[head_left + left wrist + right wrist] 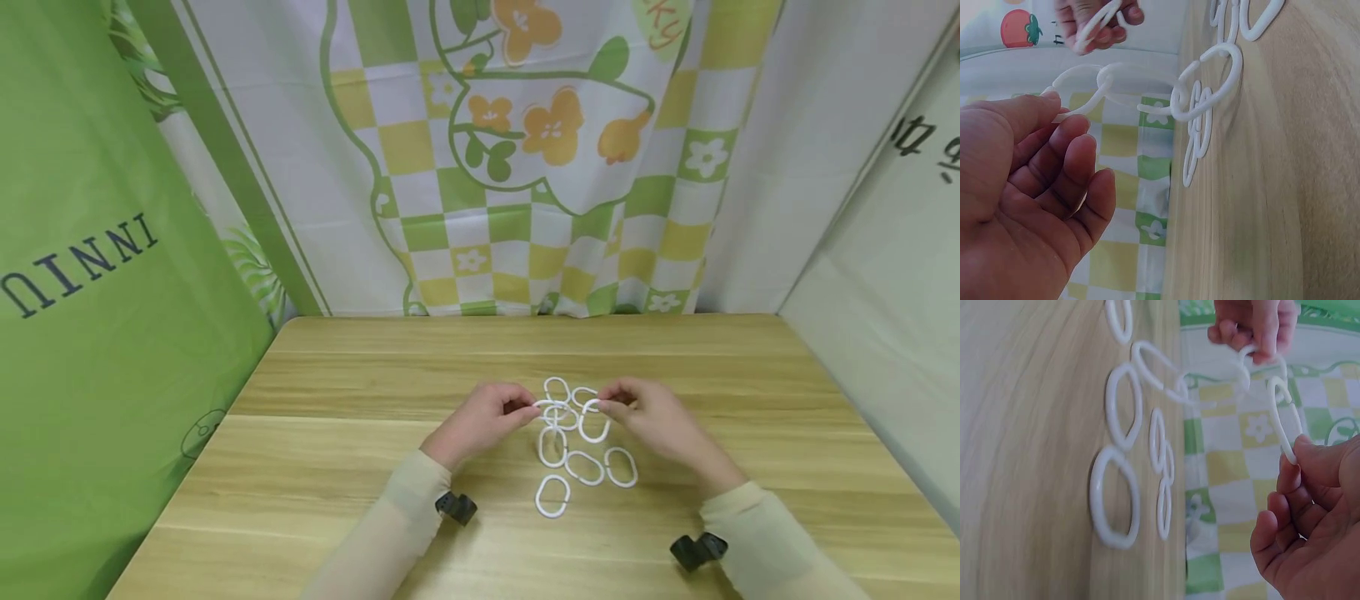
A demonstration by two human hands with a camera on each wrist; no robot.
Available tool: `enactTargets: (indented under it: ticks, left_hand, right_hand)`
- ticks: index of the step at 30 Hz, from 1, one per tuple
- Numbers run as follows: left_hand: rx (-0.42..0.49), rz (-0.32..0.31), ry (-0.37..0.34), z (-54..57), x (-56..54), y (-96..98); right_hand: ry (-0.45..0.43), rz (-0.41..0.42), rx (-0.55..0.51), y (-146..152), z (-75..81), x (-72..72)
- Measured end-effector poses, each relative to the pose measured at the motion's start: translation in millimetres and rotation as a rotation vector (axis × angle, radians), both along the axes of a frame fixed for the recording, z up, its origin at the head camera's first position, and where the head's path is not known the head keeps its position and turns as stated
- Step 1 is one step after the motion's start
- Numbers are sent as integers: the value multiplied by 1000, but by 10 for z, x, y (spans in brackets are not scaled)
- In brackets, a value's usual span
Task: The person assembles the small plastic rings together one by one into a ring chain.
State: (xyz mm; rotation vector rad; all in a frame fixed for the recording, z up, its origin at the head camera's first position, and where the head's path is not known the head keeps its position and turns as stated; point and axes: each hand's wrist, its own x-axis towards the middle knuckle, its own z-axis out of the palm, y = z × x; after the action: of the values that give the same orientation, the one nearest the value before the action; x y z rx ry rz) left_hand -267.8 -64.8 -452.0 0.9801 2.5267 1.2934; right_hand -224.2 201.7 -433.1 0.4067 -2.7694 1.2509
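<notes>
My left hand (483, 418) pinches the end ring of a short chain of white oval plastic rings (1088, 107) between thumb and forefinger. From that ring hangs a second link (1124, 101), which joins a lower ring (1237, 69) close to the tabletop. Opposite, my right hand (656, 421) pinches one separate white oval ring (1277, 419) with a small gap in its side. The two hands face each other a short way above the table. In the right wrist view, the right hand's ring appears close to the chain's held end; whether they touch I cannot tell.
Several loose white rings lie on the wooden table (360, 492) below the hands, including one nearest me (552, 515) and one to the right (635, 475). Behind the table hangs a patterned curtain (510, 225). Green fabric (97, 350) covers the left side.
</notes>
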Motion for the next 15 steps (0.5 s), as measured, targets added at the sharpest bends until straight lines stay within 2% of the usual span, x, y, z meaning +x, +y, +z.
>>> enactTargets:
  ticks: [7,15]
  left_hand:
    - [-5,-29,26,14,44,45]
    - [-7,-48,53,1,69,88]
  right_hand:
    - [-8,8,-33,-151,66,22]
    - [-41,12,-50,-205,40,24]
